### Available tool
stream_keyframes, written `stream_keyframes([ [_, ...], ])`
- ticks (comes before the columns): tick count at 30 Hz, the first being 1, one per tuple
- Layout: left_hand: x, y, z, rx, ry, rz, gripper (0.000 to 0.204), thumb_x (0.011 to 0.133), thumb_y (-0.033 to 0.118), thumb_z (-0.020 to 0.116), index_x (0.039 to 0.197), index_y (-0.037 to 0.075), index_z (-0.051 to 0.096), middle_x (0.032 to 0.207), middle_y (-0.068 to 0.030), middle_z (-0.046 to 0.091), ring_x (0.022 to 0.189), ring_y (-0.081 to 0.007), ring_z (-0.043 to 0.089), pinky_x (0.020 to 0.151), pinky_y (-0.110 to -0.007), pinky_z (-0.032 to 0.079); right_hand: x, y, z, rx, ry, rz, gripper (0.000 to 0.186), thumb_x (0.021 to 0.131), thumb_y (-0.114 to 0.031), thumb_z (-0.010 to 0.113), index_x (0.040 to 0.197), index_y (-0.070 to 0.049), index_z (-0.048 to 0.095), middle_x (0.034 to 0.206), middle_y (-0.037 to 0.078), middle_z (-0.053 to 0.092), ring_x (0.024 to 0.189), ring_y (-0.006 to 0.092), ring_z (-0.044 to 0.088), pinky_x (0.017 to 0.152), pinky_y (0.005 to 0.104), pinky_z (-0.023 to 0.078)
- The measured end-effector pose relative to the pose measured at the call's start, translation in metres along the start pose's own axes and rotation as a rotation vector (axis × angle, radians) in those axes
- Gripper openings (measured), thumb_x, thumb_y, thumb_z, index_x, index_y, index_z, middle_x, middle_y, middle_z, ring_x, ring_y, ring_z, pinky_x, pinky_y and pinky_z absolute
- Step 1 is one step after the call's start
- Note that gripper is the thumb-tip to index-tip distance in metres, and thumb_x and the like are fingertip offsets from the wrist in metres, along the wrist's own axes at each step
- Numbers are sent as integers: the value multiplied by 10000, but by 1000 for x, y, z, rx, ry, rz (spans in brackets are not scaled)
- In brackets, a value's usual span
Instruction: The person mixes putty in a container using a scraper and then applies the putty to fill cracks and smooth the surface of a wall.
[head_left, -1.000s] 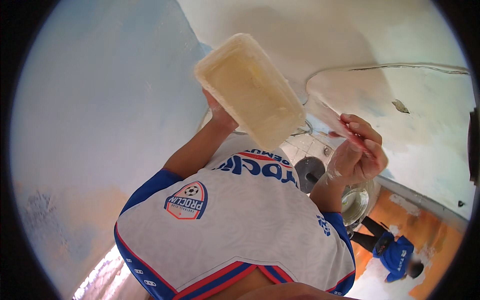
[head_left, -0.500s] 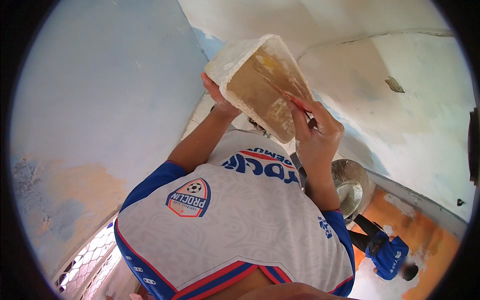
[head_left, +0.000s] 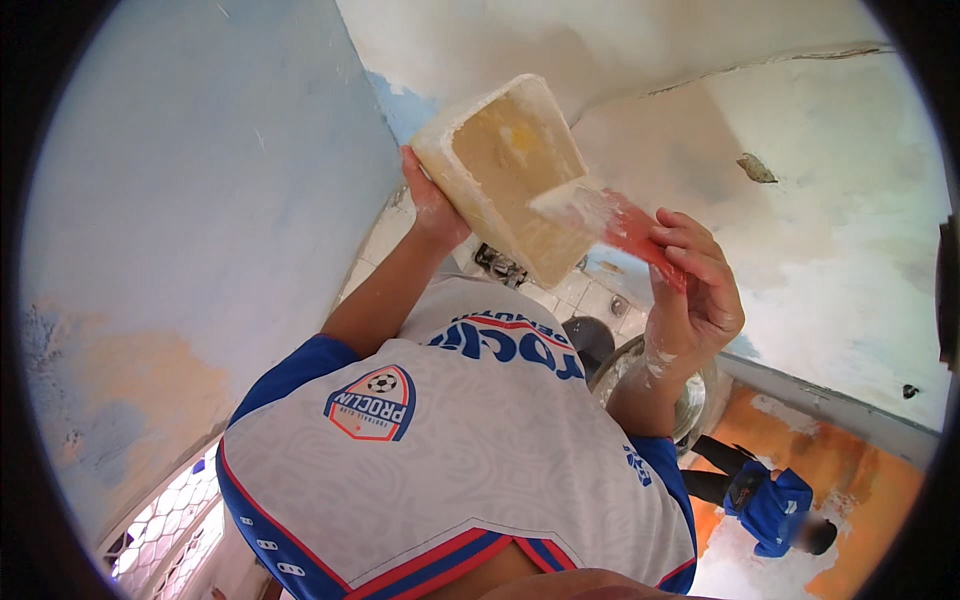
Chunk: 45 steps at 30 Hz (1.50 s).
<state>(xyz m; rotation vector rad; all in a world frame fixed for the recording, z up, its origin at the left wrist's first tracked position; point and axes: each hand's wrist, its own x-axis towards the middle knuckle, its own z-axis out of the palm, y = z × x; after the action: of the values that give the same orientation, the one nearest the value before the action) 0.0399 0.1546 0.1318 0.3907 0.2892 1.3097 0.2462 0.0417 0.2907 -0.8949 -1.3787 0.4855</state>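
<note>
My left hand (head_left: 432,205) grips the lower corner of a pale rectangular tray (head_left: 505,170), held up and tilted so its putty-smeared inside faces me. In my right hand (head_left: 695,285) is a red-handled putty knife (head_left: 610,215), whose white-coated blade reaches over the tray's right rim. Both hands are raised in front of a patched blue and white wall (head_left: 800,190). My white and blue shirt (head_left: 450,450) fills the lower middle of the view.
A blue wall (head_left: 200,200) rises on the left and meets the patched wall at a corner. Far below are floor tiles (head_left: 590,295), a metal basin (head_left: 690,400), an orange floor (head_left: 850,470) and a person in blue (head_left: 770,505). A window grille (head_left: 160,530) shows at lower left.
The tray has turned its open side more toward me. My right hand pulled back from inside the tray to its right rim, with the knife blade now coated in white putty.
</note>
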Motion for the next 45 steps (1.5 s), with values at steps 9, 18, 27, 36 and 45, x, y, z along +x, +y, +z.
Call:
stream_keyframes([
  [9, 10, 19, -2, -141, -23, -366, 1000, 932, 900, 164, 1601, 193, 392, 1565, -114, 502, 1421, -312, 515, 1179, -532, 436, 74, -6, -4, -574, -604, -466, 243, 707, 119, 688, 874, -53, 729, 1169, 189, 716, 1260, 492, 597, 990, 490, 560],
  [18, 33, 45, -66, -262, -238, -229, 1109, 863, 965, 176, 1621, 178, 363, 1590, -141, 468, 1441, -341, 487, 1188, -549, 417, 71, 10, 85, -666, -754, -411, 285, 601, -45, 839, 853, -131, 737, 1164, 103, 623, 1131, 348, 593, 797, 406, 609],
  [27, 43, 127, -45, 25, 9, -25, 1034, 911, 911, 220, 1587, 152, 408, 1551, -131, 503, 1420, -316, 499, 1172, -492, 432, 81, 9, 157, -739, -827, -190, 282, 778, 56, 752, 1048, -27, 746, 1025, 111, 734, 861, 330, 684, 720, 396, 593],
  [36, 72, 141, -96, -35, 104, 102, 934, 971, 836, 276, 1548, 119, 434, 1506, -84, 547, 1390, -258, 522, 1160, -431, 435, 88, 61, 226, -887, -456, -49, 380, 865, 54, 706, 1220, -79, 728, 1029, 136, 751, 860, 330, 731, 730, 408, 594],
  [45, 84, 172, -119, 47, -44, 59, 948, 967, 844, 274, 1551, 112, 427, 1518, -87, 532, 1393, -260, 524, 1163, -440, 434, 83, 89, 269, -781, -420, -110, 368, 834, 68, 717, 1172, -72, 764, 966, 139, 757, 786, 331, 723, 700, 412, 589],
])
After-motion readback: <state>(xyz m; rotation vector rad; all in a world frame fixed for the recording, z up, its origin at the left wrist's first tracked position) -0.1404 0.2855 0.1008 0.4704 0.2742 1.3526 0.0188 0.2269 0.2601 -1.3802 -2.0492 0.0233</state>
